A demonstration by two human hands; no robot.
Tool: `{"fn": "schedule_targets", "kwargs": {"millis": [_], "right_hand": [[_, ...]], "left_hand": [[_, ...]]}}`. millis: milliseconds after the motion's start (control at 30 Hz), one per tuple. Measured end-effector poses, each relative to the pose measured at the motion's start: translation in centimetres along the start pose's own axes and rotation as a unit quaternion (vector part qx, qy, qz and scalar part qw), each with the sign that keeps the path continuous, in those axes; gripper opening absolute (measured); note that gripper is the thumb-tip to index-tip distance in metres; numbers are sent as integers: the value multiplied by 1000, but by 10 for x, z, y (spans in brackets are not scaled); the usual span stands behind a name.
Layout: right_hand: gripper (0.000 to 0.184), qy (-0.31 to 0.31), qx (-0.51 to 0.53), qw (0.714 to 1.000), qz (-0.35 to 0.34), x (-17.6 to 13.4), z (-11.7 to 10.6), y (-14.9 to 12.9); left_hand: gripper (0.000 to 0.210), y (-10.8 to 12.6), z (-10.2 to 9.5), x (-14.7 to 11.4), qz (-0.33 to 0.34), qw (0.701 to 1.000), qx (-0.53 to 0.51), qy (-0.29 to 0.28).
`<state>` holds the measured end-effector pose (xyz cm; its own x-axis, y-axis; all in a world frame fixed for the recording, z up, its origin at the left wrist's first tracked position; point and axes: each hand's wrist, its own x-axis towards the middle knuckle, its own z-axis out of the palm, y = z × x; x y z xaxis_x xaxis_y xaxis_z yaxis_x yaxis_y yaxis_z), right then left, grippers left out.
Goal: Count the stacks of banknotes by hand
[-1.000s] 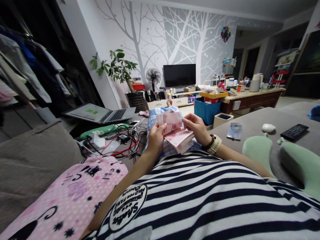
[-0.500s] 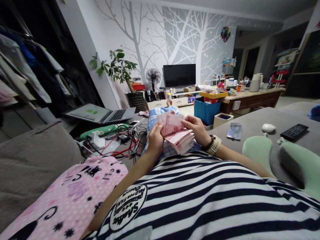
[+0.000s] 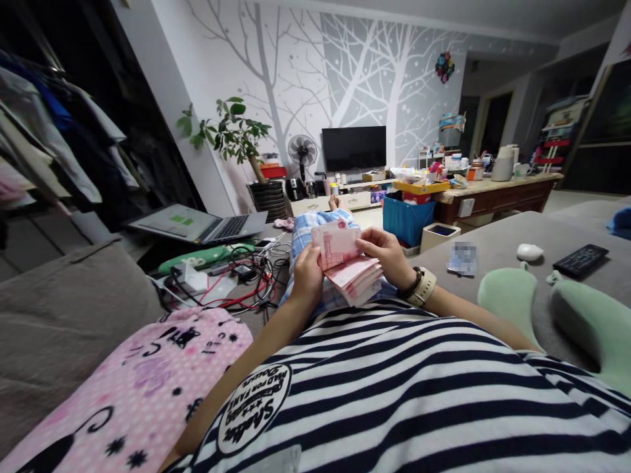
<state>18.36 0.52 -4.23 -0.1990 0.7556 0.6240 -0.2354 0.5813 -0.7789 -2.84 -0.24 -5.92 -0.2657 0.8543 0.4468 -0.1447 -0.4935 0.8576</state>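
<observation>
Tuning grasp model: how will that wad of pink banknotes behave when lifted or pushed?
Probably floppy: the top note bends upward between the left hand and right hand. The banknotes look fanned at the edges, so a push would likely slide them apart. Likely light: fingers alone hold them.

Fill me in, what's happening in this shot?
A person lying back on a sofa holds a stack of pink banknotes over their lap. The left hand grips the stack's left end and props one note upright; the right hand pinches that note's right edge. A laptop sits open to the left.
</observation>
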Motion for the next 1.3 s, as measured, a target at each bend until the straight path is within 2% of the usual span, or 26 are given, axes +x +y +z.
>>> {"fn": "schedule_targets", "kwargs": {"millis": [200,367,533,800,1100,1300], "right_hand": [[73,6,6,1000,12,0,1,0],[77,10,10,1000,4,-2,2,-4],[81,12,3,1000,5,-4,2,-4],[78,29,4,999,13,1,0,-1],[77,8,-5,1000,18,1,-2,-1],[75,8,-1,1000,17,1,0,-4]], "left_hand": [[6,-5,1,-1,-4,1000,-29,-12],[19,-11,1,3,-32,997,-64,-37],[34,-15,1,5,-26,993,-98,-59],[52,-13,-2,5,-25,993,-76,-90],[48,1,0,-4,-23,992,-47,-111],[47,0,-1,-4,-34,994,-46,-97]]}}
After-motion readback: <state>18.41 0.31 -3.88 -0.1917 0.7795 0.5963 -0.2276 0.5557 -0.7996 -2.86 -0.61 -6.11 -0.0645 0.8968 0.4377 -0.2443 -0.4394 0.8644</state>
